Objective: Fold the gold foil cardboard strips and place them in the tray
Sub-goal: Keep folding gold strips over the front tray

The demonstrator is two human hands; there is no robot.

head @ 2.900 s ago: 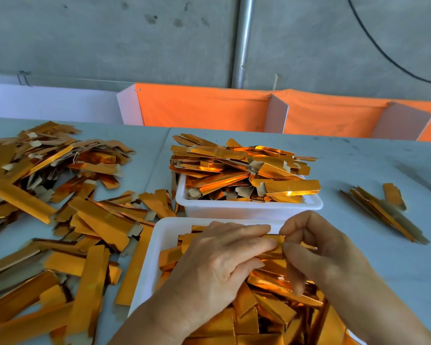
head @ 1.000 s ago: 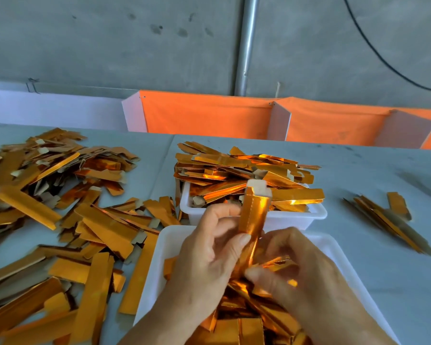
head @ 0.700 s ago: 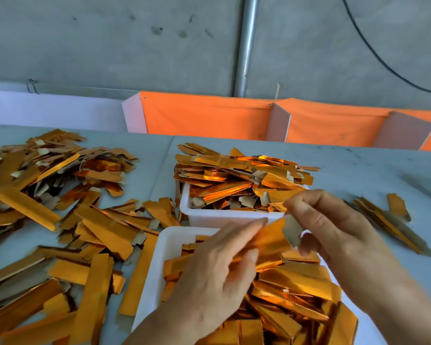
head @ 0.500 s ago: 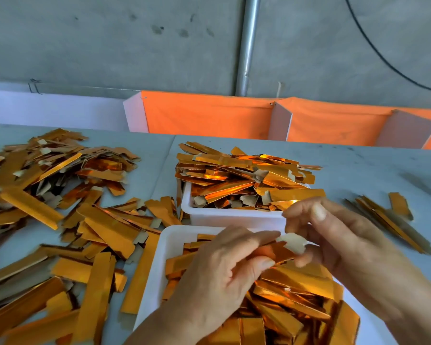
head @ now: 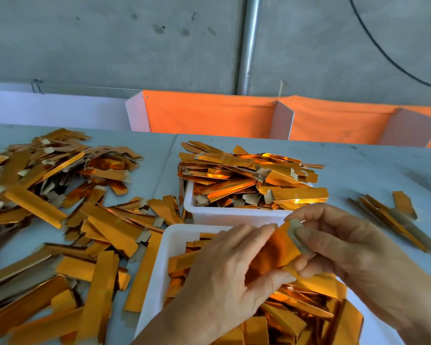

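Left hand (head: 224, 277) and right hand (head: 339, 247) both pinch one gold strip (head: 274, 250) over near tray (head: 159, 275). Risk: uneven pressure skews crease or cracks foil.

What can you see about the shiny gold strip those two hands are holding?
The gold strip is a short piece of cardboard, mirror-shiny orange-gold on its face and plain grey-brown on the tab at its upper right end. It is held in the air, tilted, above the near white tray full of similar strips. The left hand pinches its lower left part, and the right hand presses a thumb on the tab end. Fingers hide much of it, so how far it is folded is unclear.
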